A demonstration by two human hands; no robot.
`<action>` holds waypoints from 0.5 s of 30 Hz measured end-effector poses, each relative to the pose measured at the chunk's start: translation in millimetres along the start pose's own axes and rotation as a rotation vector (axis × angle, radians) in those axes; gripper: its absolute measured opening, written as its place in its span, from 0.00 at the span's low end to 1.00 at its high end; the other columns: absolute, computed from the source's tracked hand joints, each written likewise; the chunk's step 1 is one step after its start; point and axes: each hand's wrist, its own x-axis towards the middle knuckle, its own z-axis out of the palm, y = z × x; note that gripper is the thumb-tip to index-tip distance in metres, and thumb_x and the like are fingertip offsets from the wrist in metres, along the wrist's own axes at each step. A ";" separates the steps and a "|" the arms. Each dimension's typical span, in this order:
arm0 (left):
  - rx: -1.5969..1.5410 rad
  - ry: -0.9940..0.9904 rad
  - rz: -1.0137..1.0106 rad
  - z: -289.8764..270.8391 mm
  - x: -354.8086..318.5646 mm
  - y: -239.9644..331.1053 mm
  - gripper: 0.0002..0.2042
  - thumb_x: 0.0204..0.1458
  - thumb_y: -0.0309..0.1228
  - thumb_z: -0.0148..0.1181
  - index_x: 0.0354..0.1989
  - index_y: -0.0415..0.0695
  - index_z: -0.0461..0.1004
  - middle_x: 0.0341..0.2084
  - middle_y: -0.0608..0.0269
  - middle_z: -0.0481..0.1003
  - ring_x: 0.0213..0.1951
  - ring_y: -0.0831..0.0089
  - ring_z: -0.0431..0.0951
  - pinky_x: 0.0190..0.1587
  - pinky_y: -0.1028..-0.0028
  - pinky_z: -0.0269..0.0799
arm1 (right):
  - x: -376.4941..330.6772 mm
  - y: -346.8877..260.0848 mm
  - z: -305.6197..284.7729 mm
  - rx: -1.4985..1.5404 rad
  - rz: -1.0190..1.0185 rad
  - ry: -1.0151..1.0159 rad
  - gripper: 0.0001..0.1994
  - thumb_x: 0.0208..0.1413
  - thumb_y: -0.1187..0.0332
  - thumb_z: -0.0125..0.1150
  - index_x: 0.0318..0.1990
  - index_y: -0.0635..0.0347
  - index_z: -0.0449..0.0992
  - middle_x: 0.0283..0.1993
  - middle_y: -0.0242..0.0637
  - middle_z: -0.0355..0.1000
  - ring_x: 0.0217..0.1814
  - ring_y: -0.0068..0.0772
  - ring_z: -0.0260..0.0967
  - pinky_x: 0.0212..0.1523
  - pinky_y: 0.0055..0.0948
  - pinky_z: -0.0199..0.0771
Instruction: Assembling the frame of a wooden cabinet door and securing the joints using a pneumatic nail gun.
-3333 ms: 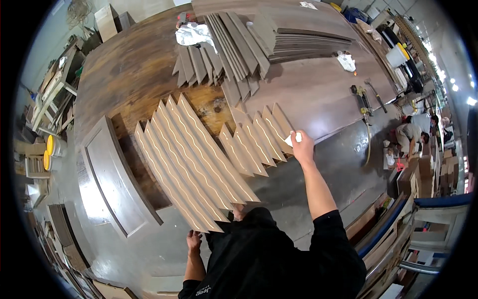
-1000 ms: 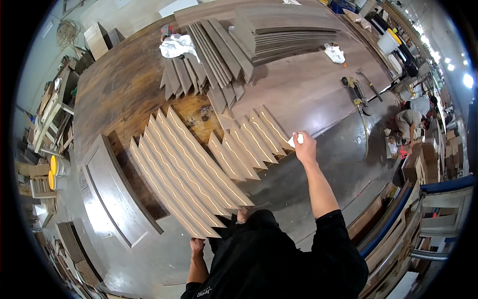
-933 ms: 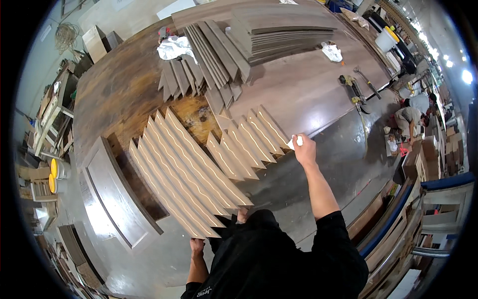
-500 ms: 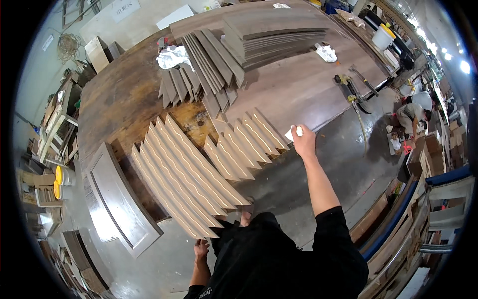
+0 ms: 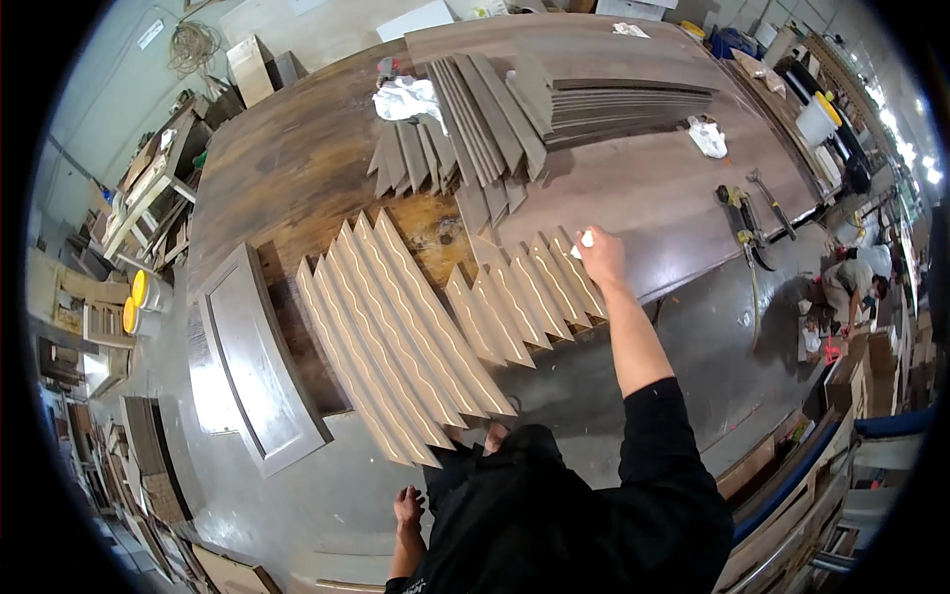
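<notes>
My right hand (image 5: 603,259) is closed round a small white bottle (image 5: 587,240), most of it hidden in the fingers. It hovers beside the far end of the rightmost strip in a short row of brown strips (image 5: 502,322) with pointed ends. Left of that row lies a group of longer strips (image 5: 381,322), overhanging the table's near edge. Thin, wavy pale beads of glue run along both groups. Below the long strips' near ends, my left hand (image 5: 408,506) hangs by my side, loosely curled, with nothing visible in it.
A grey framed panel (image 5: 259,361) lies at the left table edge. Stacked brown boards (image 5: 633,109) and fanned strips (image 5: 485,114) sit farther back, near white crumpled bags (image 5: 707,137). Clamp-like tools (image 5: 742,218) rest at the right edge. Another person (image 5: 853,282) crouches on the floor at right.
My right hand has moved toward the far end of the rightmost short strip, still with the white bottle. My left hand has dropped away from the long strips' ends. The whole view has shifted.
</notes>
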 end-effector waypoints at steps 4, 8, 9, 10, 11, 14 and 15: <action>-0.033 -0.042 0.005 -2.1 2.3 -17.3 0.18 0.63 0.39 0.55 0.53 0.39 0.73 0.38 0.56 0.80 0.30 0.68 0.79 0.26 0.72 0.70 | -20.7 -10.0 -45.4 0.324 0.349 0.080 0.15 0.60 0.57 0.62 0.44 0.59 0.78 0.39 0.43 0.79 0.39 0.48 0.75 0.37 0.39 0.73; 0.268 -0.078 0.203 -0.8 30.6 -23.4 0.19 0.63 0.39 0.55 0.52 0.36 0.76 0.39 0.53 0.81 0.34 0.64 0.81 0.34 0.68 0.76 | -80.0 23.7 -59.1 1.111 0.862 0.434 0.13 0.60 0.55 0.59 0.47 0.49 0.78 0.38 0.30 0.73 0.33 0.27 0.68 0.30 0.27 0.64; 0.297 -0.111 0.264 -4.5 54.3 -34.8 0.18 0.62 0.38 0.56 0.52 0.36 0.76 0.40 0.50 0.81 0.38 0.62 0.81 0.40 0.67 0.76 | -105.4 9.6 -71.4 1.308 0.897 0.430 0.14 0.61 0.54 0.58 0.48 0.47 0.78 0.35 0.28 0.72 0.30 0.24 0.66 0.28 0.24 0.62; 0.333 -0.158 0.333 -4.6 69.5 -38.8 0.18 0.61 0.37 0.57 0.52 0.36 0.77 0.42 0.48 0.81 0.43 0.59 0.82 0.46 0.67 0.76 | -135.9 16.9 -75.2 1.409 0.930 0.441 0.14 0.62 0.53 0.56 0.48 0.46 0.78 0.33 0.25 0.71 0.28 0.22 0.65 0.27 0.22 0.61; 0.338 -0.170 0.340 -0.9 69.4 -28.1 0.18 0.61 0.37 0.57 0.52 0.36 0.77 0.42 0.48 0.81 0.43 0.59 0.82 0.46 0.67 0.76 | -171.8 32.3 -77.3 1.509 0.963 0.458 0.15 0.62 0.52 0.54 0.49 0.45 0.78 0.31 0.22 0.70 0.25 0.20 0.64 0.25 0.21 0.60; 0.740 -0.331 0.427 18.2 58.7 25.1 0.20 0.56 0.30 0.51 0.56 0.39 0.75 0.48 0.48 0.80 0.53 0.57 0.79 0.55 0.66 0.72 | -285.7 62.2 -63.1 1.843 0.989 0.415 0.16 0.63 0.49 0.48 0.46 0.43 0.77 0.28 0.21 0.69 0.25 0.20 0.66 0.25 0.22 0.61; 0.749 -0.336 0.433 18.0 59.7 33.0 0.20 0.56 0.30 0.51 0.56 0.39 0.75 0.48 0.48 0.80 0.53 0.57 0.79 0.55 0.66 0.72 | -314.2 57.8 -56.2 1.890 1.038 0.416 0.17 0.64 0.48 0.45 0.45 0.43 0.77 0.27 0.21 0.69 0.23 0.21 0.66 0.24 0.23 0.63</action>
